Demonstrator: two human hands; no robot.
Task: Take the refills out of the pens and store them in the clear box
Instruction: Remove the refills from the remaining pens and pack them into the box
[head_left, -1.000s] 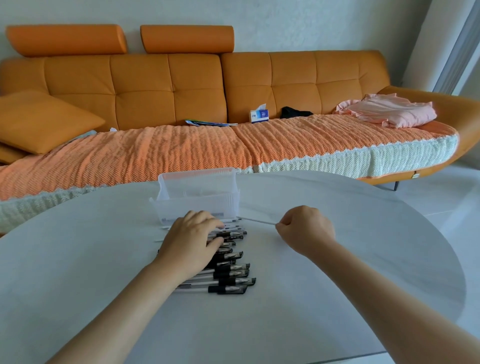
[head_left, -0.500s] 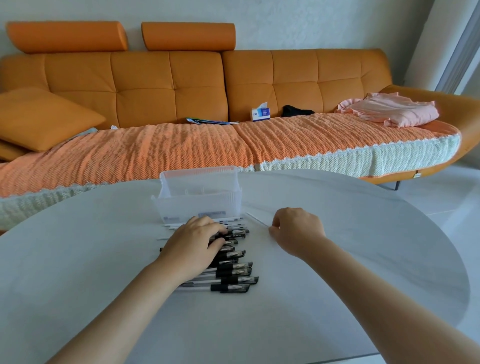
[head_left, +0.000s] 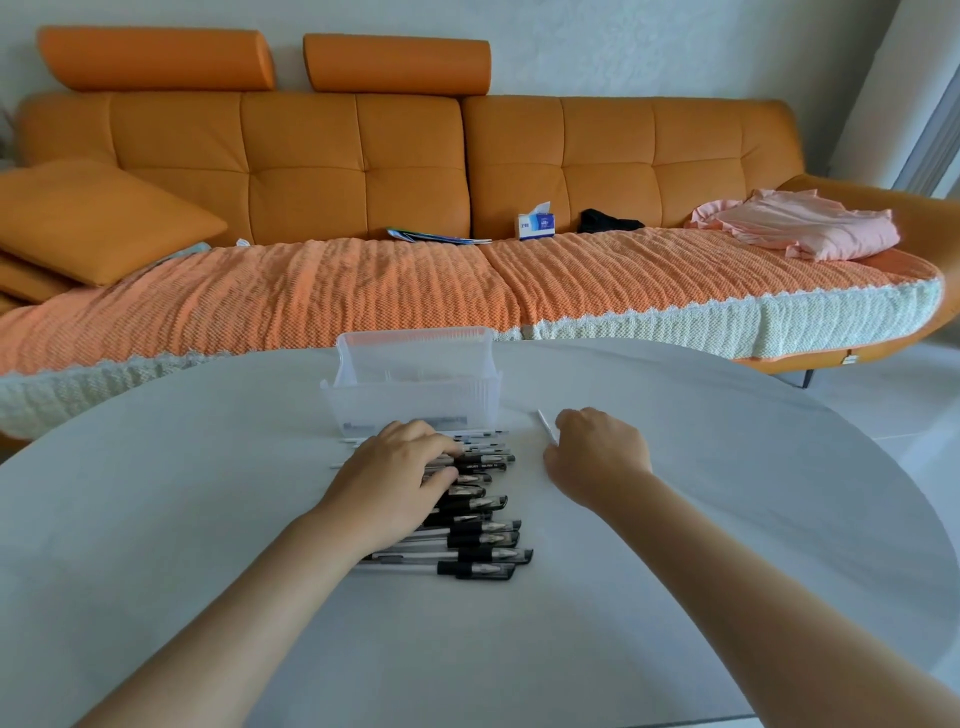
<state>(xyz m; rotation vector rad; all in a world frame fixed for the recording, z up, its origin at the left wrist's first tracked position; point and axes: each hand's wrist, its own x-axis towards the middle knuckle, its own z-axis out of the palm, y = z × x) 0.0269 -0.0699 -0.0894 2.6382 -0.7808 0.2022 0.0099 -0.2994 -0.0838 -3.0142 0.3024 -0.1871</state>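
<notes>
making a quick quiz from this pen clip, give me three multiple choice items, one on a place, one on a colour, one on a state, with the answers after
1. Where does the clear box stand?
A. on the table beyond the pens
B. on the sofa
C. on the floor

2. What colour are the caps of the pens?
A. red
B. black
C. white

3. What is the right hand doing?
A. lying flat and empty
B. resting on the box
C. closed on a thin white refill

Answers:
1. A, it sits on the table just past the row of pens.
2. B, every cap in the row is black.
3. C, the refill's end sticks out from the closed fingers.
</notes>
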